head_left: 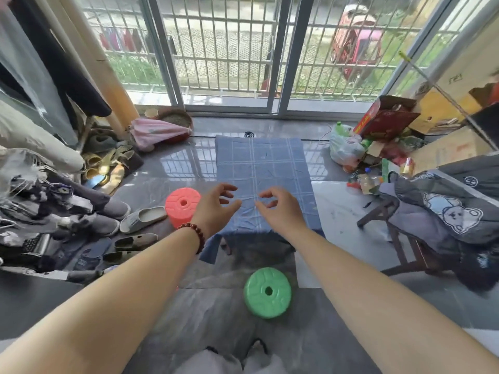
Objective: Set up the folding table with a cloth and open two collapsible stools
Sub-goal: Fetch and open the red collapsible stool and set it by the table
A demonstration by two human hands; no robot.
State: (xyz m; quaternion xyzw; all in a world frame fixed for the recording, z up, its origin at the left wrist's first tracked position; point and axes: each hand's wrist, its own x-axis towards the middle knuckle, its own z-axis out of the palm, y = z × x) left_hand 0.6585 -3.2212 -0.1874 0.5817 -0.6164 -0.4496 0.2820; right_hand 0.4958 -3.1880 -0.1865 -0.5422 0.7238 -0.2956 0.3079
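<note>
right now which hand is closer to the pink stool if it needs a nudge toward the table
Left. The left hand hovers just beside the pink stool, empty and open. The right hand is over the blue cloth, farther away.

Daylight comes through the sliding glass doors [229,63] ahead of me, with white bars [216,49] outside and grass beyond. The grey tiled floor [172,163] is glossy and reflects the bars. To my left lie scattered shoes [140,220] and heaped clothes [40,201]. To my right stand cardboard boxes [388,120], plastic bags [345,147] and a dark wooden chair [399,238] draped with bedding.
</note>
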